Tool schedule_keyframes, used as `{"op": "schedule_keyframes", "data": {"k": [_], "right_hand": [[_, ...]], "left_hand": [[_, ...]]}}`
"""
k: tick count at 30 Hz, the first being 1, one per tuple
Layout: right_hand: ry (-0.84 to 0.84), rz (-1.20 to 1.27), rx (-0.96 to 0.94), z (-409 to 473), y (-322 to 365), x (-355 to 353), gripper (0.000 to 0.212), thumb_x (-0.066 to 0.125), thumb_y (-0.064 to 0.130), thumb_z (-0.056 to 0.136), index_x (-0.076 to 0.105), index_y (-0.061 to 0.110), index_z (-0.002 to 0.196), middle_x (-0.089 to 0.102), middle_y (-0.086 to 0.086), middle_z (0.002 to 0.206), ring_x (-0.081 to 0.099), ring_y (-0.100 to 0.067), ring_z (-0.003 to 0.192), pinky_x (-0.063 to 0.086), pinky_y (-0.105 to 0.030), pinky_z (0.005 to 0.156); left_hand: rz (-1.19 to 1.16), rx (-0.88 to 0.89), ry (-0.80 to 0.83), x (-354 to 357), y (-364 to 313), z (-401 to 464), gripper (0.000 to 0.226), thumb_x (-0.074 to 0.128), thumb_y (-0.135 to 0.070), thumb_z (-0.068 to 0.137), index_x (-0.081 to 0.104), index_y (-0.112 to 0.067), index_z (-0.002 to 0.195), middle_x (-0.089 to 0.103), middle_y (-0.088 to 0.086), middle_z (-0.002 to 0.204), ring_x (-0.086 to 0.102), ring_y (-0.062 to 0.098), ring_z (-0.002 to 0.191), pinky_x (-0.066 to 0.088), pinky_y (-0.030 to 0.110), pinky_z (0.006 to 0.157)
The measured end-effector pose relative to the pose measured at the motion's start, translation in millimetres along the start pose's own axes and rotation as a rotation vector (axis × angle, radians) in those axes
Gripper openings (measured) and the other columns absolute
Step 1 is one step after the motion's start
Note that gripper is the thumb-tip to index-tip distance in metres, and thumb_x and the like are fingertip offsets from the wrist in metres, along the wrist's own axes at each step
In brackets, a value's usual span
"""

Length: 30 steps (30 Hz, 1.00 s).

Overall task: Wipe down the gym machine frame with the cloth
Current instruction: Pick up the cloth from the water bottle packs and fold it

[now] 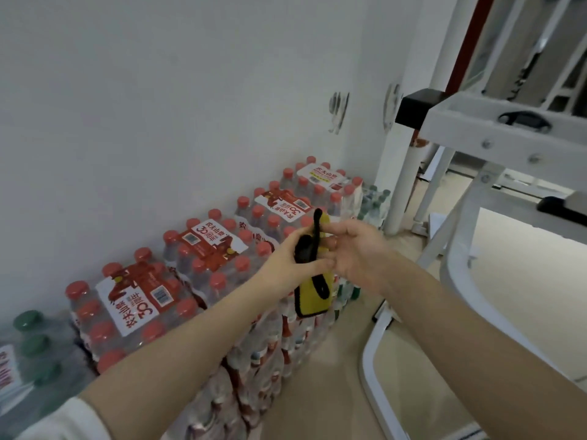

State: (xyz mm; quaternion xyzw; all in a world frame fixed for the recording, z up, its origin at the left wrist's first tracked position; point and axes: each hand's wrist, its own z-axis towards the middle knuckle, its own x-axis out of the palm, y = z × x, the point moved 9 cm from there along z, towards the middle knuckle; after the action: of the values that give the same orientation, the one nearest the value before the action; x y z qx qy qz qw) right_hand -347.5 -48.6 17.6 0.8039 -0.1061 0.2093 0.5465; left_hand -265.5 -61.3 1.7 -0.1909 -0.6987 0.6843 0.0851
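Closest to the camera are both forearms reaching forward, meeting out in front at about the middle of the view. The left hand (293, 260) has its thumb and fingers curled round the cloth (313, 292), a yellow one with a black edge, gripping it near the top so most of it hangs down below the hand. The right hand (355, 252) is right up against it from the other side, fingertips pinching the upper part of the cloth, where a black strip of the edge sticks up above both hands. So the cloth sits between the two hands, held by both, in the air.

Off to the right, the white gym machine frame (495, 138) runs across with bolts showing and a black end cap; its curved lower tube comes down by the right forearm. The cloth isn't touching the frame.

Behind the hands, shrink-wrapped packs of water bottles (203, 249) with red caps are lined along the white wall (158, 90), a few green-capped ones at the far left.
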Motion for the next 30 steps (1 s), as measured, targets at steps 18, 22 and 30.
{"op": "schedule_keyframes", "data": {"k": [18,22,30], "right_hand": [[-0.389,-0.18,-0.378,2,37,-123,0.012,0.06,0.012,0.086,0.063,0.021,0.094,0.07,0.001,0.089,0.067,-0.014,0.079,0.056,-0.029,0.069],[-0.408,-0.337,-0.443,30,72,-114,0.023,0.066,0.012,0.08,0.063,0.023,0.1,0.06,-0.009,0.111,0.06,-0.023,0.095,0.054,-0.036,0.081],[-0.402,-0.213,-0.5,51,109,-137,0.036,0.062,0.006,0.082,0.056,0.021,0.113,0.064,-0.004,0.109,0.062,-0.021,0.099,0.054,-0.036,0.085]], "left_hand": [[-0.195,-0.373,-0.14,-8,34,85,0.05,0.055,-0.015,0.092,0.035,-0.014,0.139,0.051,0.011,0.129,0.057,0.024,0.105,0.051,0.031,0.077],[-0.061,-0.274,0.233,29,23,118,0.047,0.05,-0.041,0.092,0.044,-0.022,0.133,0.056,-0.004,0.123,0.053,0.013,0.111,0.039,0.031,0.098],[-0.404,-0.216,0.495,87,-7,181,0.054,0.064,-0.019,0.079,0.048,-0.021,0.131,0.061,0.012,0.121,0.062,0.026,0.107,0.051,0.04,0.092]]}}
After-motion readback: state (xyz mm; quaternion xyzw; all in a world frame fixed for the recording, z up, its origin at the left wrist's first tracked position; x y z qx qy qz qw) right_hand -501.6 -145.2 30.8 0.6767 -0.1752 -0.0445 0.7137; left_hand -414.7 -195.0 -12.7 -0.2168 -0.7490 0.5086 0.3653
